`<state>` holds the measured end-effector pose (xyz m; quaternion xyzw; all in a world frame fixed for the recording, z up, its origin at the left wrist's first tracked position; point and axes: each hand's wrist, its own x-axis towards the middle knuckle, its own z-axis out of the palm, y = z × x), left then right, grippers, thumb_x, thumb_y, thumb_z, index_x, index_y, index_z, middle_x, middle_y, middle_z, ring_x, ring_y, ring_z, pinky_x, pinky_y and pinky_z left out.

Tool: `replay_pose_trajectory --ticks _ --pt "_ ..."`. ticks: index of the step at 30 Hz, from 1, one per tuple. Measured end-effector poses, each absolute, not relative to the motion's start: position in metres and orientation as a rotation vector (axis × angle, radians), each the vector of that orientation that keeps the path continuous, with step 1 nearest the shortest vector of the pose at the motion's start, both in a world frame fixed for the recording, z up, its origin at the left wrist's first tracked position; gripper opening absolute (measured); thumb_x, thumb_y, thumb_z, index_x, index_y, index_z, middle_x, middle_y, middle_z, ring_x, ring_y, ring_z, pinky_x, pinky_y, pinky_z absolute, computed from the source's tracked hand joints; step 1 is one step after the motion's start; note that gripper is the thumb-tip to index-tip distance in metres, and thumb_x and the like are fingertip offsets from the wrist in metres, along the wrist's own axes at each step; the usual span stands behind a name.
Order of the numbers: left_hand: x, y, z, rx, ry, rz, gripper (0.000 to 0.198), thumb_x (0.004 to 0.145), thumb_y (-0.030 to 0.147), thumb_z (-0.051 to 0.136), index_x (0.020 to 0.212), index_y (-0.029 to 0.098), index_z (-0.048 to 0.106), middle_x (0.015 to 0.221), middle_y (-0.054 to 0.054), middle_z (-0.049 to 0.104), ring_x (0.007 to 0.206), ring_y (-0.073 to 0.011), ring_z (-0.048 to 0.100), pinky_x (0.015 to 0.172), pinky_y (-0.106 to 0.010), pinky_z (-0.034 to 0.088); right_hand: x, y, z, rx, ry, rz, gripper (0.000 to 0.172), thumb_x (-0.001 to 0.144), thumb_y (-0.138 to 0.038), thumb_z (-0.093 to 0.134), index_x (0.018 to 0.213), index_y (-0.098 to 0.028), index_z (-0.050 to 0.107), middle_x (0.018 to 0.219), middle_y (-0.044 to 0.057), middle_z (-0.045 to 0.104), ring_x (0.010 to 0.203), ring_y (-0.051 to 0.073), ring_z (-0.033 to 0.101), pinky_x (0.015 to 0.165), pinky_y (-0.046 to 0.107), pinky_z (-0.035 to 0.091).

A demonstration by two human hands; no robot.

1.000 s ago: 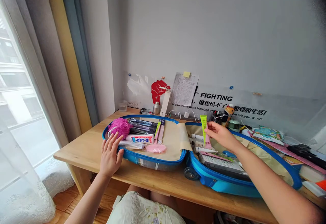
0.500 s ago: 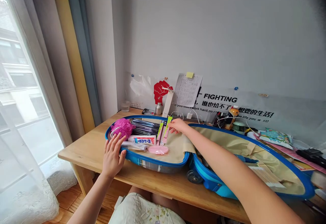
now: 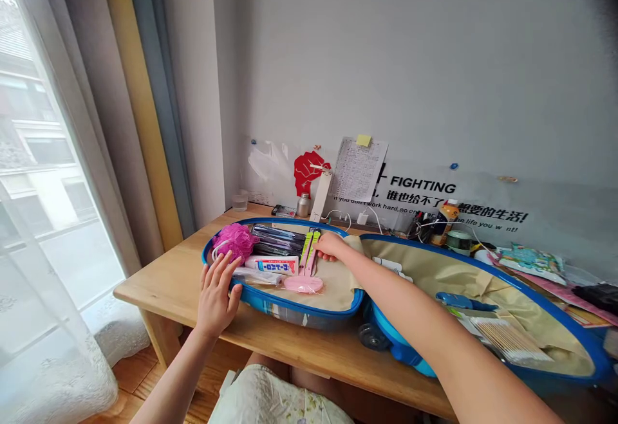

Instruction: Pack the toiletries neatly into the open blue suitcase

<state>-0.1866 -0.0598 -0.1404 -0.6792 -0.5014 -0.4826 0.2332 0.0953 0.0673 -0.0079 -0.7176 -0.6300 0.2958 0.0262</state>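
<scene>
My left hand (image 3: 217, 295) lies with fingers spread over the near left rim of the open blue suitcase (image 3: 299, 310), beside a magenta bath puff (image 3: 235, 242). My right hand (image 3: 332, 246) reaches into the same half, its fingers curled at the right edge of a slim green-and-pink pack (image 3: 311, 258). A similar slim pack (image 3: 304, 253) lies just left of it. Left of these are dark slim packages (image 3: 277, 240) and a white toothpaste tube (image 3: 273, 264). A pink oval item (image 3: 303, 284) and a clear bag (image 3: 257, 276) lie nearer me. My right fingertips are partly hidden.
The suitcase's other half (image 3: 586, 363) holds cotton swabs (image 3: 512, 339) and a blue item (image 3: 466, 302). Behind stand an orange-labelled bottle (image 3: 444, 221), a green jar (image 3: 455, 240), a small metallic bottle (image 3: 302, 205) and a cup (image 3: 240, 201). The wooden table edge (image 3: 125, 292) is at left.
My right hand has moved slightly left and down, its fingers more curled. The right slim pack has been lowered alongside the other one. My left hand stays on the rim.
</scene>
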Motion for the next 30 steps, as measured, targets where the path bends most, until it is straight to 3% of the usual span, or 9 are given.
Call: replay_pose_trajectory --ticks 13,17,22,30 --pt "-0.187 -0.059 -0.141 -1.858 -1.361 -1.317 0.046 0.101 0.037 0.037 0.141 0.020 0.052 0.144 -0.013 0.055 0.142 -0.0275 0.041 0.122 -0.045 0.018 0.097 0.061 -0.005 -2.206 -1.984 0.750 0.033 0.096 -0.042 0.058 0.115 -0.017 0.063 0.112 0.006 0.067 0.093 0.015 0.065 0.081 0.035 0.058" --pt "-0.187 -0.059 -0.142 -1.865 -1.367 -1.313 0.046 0.101 0.037 0.037 0.140 0.019 0.052 0.143 -0.014 0.056 0.142 -0.0279 0.041 0.122 -0.046 0.018 0.109 0.062 0.011 -2.089 -1.959 0.683 0.031 0.096 -0.043 0.057 0.108 -0.015 0.064 0.098 0.004 0.068 0.079 0.011 0.064 0.070 0.029 0.057" --pt "-0.187 -0.058 -0.142 -1.872 -1.369 -1.319 0.046 0.100 0.037 0.037 0.141 0.020 0.052 0.143 -0.014 0.056 0.142 -0.0279 0.041 0.122 -0.046 0.018 0.156 0.054 0.044 -1.872 -1.950 0.520 0.023 0.095 -0.039 0.057 0.097 -0.017 0.065 0.077 -0.001 0.070 0.056 0.006 0.058 0.056 0.019 0.046" --pt "-0.187 -0.059 -0.142 -1.881 -1.377 -1.346 0.046 0.101 0.038 0.036 0.142 0.021 0.051 0.146 -0.013 0.053 0.142 -0.0281 0.040 0.122 -0.047 0.018 0.261 -0.011 0.047 -1.833 -2.011 0.397 0.022 0.086 -0.025 0.047 0.098 -0.020 0.065 0.063 -0.001 0.070 0.059 0.013 0.064 0.058 0.022 0.046"
